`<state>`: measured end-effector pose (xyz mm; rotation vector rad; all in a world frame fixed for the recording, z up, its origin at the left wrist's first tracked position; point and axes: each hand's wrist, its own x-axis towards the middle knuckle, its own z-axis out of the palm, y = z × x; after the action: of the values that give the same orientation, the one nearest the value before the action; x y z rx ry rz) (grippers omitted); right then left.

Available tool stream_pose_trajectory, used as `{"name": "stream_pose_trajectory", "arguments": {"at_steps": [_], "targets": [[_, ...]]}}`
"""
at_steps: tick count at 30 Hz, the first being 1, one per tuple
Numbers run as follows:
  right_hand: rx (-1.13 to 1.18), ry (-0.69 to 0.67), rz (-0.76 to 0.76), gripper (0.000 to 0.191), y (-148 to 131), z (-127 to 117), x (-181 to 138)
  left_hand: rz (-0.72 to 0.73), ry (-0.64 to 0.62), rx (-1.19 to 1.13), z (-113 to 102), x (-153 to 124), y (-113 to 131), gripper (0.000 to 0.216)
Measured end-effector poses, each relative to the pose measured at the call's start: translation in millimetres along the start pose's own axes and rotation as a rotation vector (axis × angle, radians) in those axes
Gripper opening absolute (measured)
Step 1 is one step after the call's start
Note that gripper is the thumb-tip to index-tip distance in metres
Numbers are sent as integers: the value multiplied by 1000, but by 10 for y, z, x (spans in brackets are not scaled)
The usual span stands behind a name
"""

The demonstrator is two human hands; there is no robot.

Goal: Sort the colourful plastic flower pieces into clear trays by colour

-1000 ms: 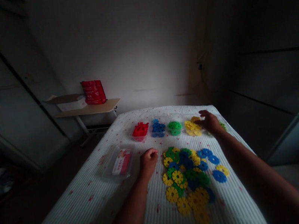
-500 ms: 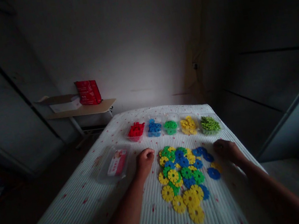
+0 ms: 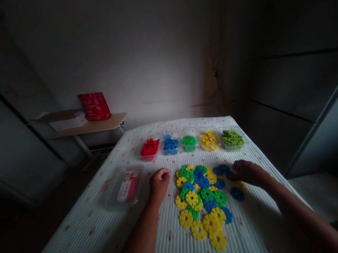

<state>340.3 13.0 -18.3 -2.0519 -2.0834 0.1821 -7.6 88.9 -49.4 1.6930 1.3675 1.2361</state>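
The right hand (image 3: 248,172) has moved to blue discs (image 3: 218,171) at its fingertips, within grasp; hold unclear. Left hand (image 3: 160,184): curled narrow.

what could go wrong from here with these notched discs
The right hand is at the blue discs, so it might nudge the partly covered yellow disc nearby.
The pile of notched discs overlaps, colors mixed, so picking one could shift others.
The clear tubs stand close together, so a disc might drop into a neighboring one.
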Motion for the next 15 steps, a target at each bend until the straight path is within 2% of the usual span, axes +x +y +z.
{"name": "stream_pose_trajectory", "arguments": {"at_steps": [4,11,15], "targets": [[40,-12,19,21,-64,8,18,1,0,-1,1,-2,13,18],[252,-162,129,8,35,-150,19,0,-5,7,-3,-7,37,17],[553,-88,116,18,32,-171,28,2,-8,6,4,2,8,17]]}}
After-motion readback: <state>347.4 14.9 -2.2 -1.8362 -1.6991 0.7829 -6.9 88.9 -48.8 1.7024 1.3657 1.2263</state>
